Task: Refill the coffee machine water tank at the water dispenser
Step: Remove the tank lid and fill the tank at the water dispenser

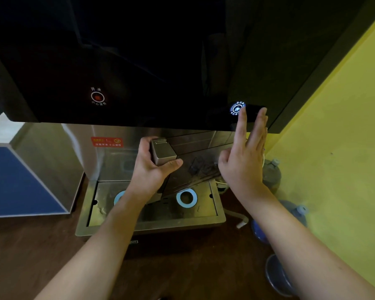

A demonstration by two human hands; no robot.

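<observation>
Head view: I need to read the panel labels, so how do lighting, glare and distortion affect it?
Head view: dim overall; the dispenser's black panel is nearly featureless with faint reflections. Only the red button and the white-lit button, at the right hand's fingertip, glow, their labels small and soft. Wide-angle bending curves panel edges. The left hand grips the tank, moderately lit.

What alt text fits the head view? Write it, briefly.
The left hand holds a water tank under the dispenser, while the right hand's index finger touches a lit blue button. A steel drip tray lies below.
</observation>
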